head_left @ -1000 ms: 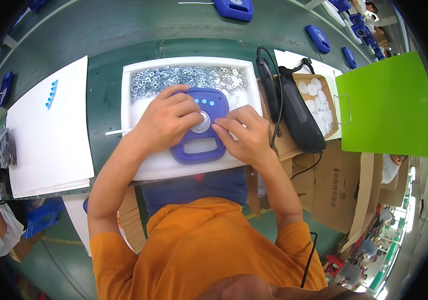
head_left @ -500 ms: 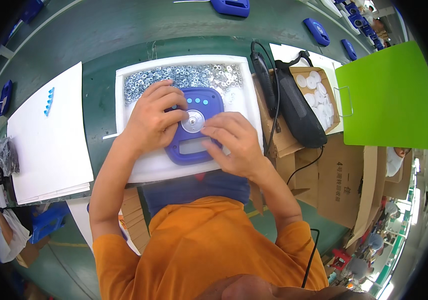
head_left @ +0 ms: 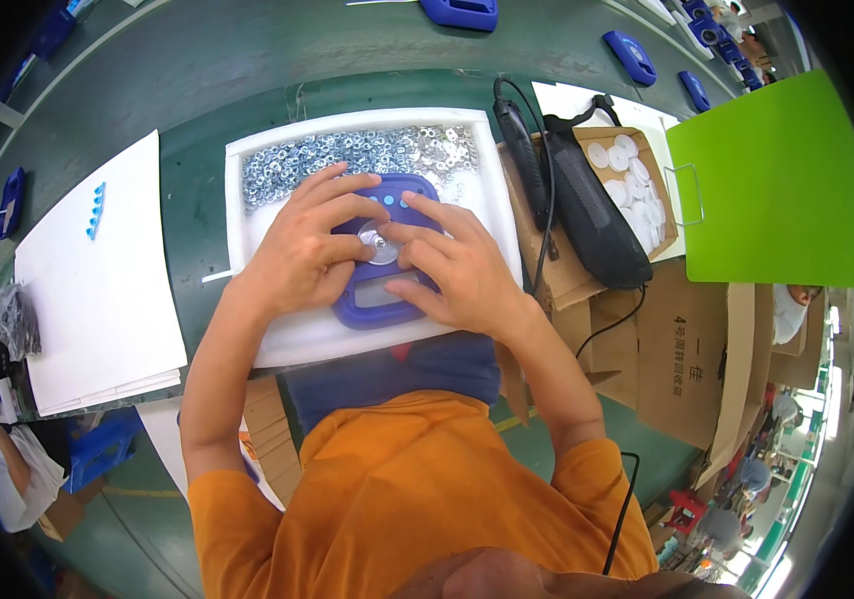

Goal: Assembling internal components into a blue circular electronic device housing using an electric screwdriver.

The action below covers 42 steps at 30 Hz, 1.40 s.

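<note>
A blue plastic casing [head_left: 377, 317] with a row of light blue dots lies on the near part of a white foam tray [head_left: 292, 346]. A round clear plastic disc [head_left: 384, 256] with a small metal piece at its centre sits in the casing's middle. My left hand [head_left: 309, 245] is curled over the casing's left side, fingertips gripping the disc's left edge. From the right, my right hand [head_left: 467, 268] bends over the casing, with fingertips on the disc and its centre and the thumb lower down. The fingers partly cover the disc.
Many metal nuts [head_left: 337, 155] fill the tray's far side. To the right are a cardboard box of white discs [head_left: 634, 200], a black mesh case [head_left: 596, 205] and a green board [head_left: 771, 185]. White sheets [head_left: 97, 280] with a blue strip lie left. More blue casings [head_left: 630, 57] rest beyond.
My right hand has moved left and up, its fingers now reaching over the disc's centre. My left fingers have shifted slightly further onto the disc. The casing stays in nearly the same place.
</note>
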Tool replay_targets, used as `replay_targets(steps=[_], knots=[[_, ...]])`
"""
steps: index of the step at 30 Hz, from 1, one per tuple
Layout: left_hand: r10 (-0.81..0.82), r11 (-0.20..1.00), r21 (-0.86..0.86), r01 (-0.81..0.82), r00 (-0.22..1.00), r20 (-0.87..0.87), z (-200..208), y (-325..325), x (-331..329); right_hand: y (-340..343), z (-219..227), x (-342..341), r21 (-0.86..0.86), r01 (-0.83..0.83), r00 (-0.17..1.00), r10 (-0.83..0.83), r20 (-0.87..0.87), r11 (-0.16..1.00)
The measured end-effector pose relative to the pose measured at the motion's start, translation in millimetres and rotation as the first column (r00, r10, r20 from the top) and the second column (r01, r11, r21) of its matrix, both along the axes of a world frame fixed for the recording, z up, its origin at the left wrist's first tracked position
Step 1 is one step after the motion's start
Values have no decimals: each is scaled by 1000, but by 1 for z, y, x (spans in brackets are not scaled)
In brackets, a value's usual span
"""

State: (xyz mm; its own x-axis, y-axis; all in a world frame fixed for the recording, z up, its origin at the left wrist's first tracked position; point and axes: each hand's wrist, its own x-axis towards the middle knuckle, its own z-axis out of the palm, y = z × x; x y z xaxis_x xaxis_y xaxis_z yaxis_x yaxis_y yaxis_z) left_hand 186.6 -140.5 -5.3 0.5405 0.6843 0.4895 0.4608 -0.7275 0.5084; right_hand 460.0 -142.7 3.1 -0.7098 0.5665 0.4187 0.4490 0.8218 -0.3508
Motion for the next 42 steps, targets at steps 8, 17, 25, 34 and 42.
replay_targets(steps=[8,17,25,34,42], knots=[[-18,1000,-18,18,1000,7,1,2,-1,-32,-2,-3,36,64,997,-63,-34,997],[52,998,23,-51,999,-16,-3,5,-4,-37,-15,-6,56,115,991,-110,-79,992],[48,999,24,-48,999,-18,-1,6,-2,-36,-19,-5,34,122,987,-117,-111,992],[80,996,50,-79,996,-24,2,6,-1,-34,-20,-5,31,103,988,-98,-120,994],[79,995,55,-77,997,-21,1,5,0,-35,-18,-5,23,109,988,-106,-114,994]])
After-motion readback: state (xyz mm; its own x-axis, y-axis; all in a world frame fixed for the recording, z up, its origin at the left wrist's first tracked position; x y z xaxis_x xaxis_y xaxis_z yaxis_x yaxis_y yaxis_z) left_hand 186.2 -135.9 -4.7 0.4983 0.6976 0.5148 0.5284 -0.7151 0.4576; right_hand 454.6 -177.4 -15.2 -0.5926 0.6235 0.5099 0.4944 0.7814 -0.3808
